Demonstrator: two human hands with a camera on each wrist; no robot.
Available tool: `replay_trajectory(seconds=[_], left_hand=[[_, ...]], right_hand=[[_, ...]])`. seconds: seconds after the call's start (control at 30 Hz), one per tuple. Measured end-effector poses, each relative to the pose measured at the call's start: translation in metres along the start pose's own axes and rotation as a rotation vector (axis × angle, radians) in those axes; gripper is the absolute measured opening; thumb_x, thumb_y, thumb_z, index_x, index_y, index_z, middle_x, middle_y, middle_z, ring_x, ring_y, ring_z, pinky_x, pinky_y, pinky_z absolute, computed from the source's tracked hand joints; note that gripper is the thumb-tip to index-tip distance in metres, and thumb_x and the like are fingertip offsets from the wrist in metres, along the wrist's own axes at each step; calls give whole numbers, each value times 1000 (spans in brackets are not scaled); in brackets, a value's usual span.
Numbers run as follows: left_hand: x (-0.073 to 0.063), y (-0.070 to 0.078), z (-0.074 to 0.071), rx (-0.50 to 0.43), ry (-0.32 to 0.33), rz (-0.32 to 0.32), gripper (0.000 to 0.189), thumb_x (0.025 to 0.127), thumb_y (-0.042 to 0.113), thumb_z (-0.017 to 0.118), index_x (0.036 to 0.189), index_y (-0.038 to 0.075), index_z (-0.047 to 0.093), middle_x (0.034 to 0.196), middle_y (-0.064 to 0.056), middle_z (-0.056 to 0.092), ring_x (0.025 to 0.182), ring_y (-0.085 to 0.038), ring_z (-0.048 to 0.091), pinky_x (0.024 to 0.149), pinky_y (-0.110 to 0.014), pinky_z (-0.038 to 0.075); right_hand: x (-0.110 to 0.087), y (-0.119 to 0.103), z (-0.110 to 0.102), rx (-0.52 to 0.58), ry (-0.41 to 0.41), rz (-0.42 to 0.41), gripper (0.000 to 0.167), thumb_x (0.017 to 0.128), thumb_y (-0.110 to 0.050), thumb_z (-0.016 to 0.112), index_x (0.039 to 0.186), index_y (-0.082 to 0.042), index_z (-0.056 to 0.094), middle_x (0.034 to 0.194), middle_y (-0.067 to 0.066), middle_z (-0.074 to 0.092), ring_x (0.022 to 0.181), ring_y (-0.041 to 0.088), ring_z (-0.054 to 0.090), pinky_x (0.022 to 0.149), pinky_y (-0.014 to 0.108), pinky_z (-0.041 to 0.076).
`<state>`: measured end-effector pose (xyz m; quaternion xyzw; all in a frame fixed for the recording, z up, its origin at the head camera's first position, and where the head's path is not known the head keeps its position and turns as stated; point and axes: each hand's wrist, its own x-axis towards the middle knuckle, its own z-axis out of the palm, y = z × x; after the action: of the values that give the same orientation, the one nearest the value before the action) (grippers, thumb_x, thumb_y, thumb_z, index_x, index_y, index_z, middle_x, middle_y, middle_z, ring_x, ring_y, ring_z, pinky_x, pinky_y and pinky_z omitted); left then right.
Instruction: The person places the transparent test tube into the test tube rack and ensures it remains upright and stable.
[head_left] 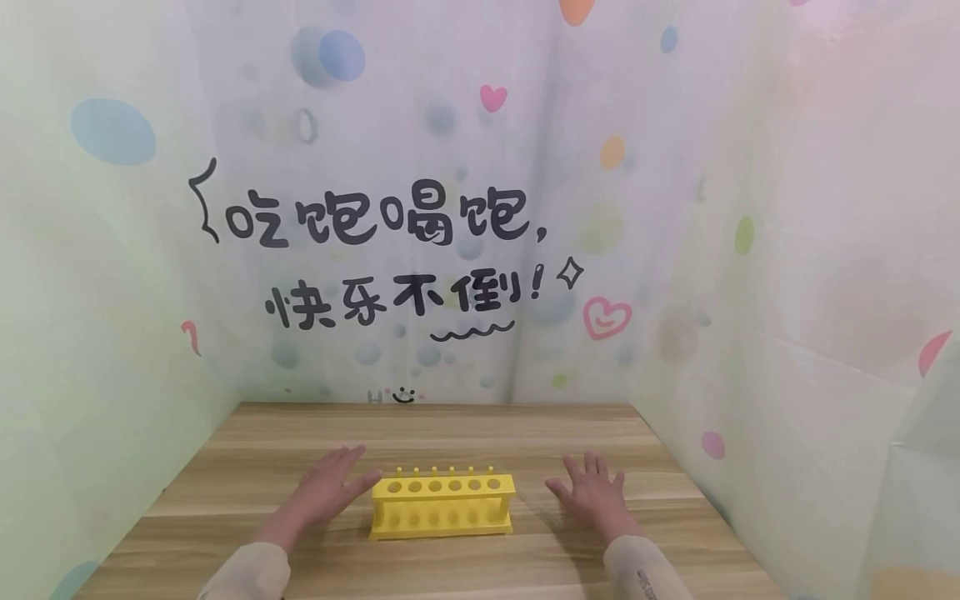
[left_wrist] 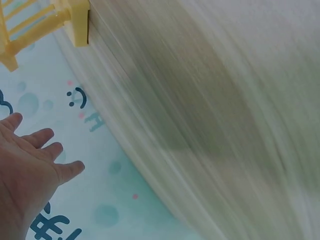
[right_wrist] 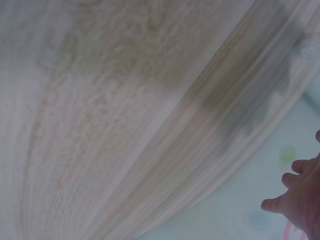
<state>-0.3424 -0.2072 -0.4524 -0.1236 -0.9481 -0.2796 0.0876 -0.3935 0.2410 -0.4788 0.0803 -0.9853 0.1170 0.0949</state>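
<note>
A yellow test tube rack (head_left: 442,527) stands upright on the wooden table, with a row of round holes along its top and several short pegs behind them. My left hand (head_left: 327,490) is at the rack's left end, its fingers extended; whether the thumb touches the rack cannot be told. To the right of the rack, apart from it, my right hand (head_left: 594,493) is spread with nothing in it. One end of the rack (left_wrist: 78,22) shows in the left wrist view, above my straight left fingers (left_wrist: 45,137). The right wrist view catches only part of the right hand (right_wrist: 302,200).
The wood-grain table (head_left: 442,429) meets a patterned back wall (head_left: 420,358) with dark lettering. Pale side walls (head_left: 810,433) close in the left and right. A small clear, rounded thing (right_wrist: 307,50) shows at the right wrist view's upper right edge; its kind is unclear.
</note>
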Motion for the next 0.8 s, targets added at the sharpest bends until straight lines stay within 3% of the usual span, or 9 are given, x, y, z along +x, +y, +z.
replay_trajectory(seconds=[0.3, 0.8], left_hand=[[-3, 2, 1, -145, -16, 34, 75, 96, 52, 59, 146, -2, 42, 148, -29, 40, 137, -52, 32, 110, -67, 23], [1, 5, 12, -235, -23, 22, 70, 90, 42, 72, 142, 2, 49, 147, -25, 44, 135, -49, 38, 109, -65, 29]], right_hand=[[0, -5, -4, -13, -3, -15, 75, 98, -63, 44, 145, -4, 48, 151, 36, 29, 139, 55, 24, 103, 80, 12], [3, -9, 2, -2, 30, -44, 66, 99, -54, 50, 145, -6, 48, 149, 32, 35, 138, 51, 30, 105, 77, 16]])
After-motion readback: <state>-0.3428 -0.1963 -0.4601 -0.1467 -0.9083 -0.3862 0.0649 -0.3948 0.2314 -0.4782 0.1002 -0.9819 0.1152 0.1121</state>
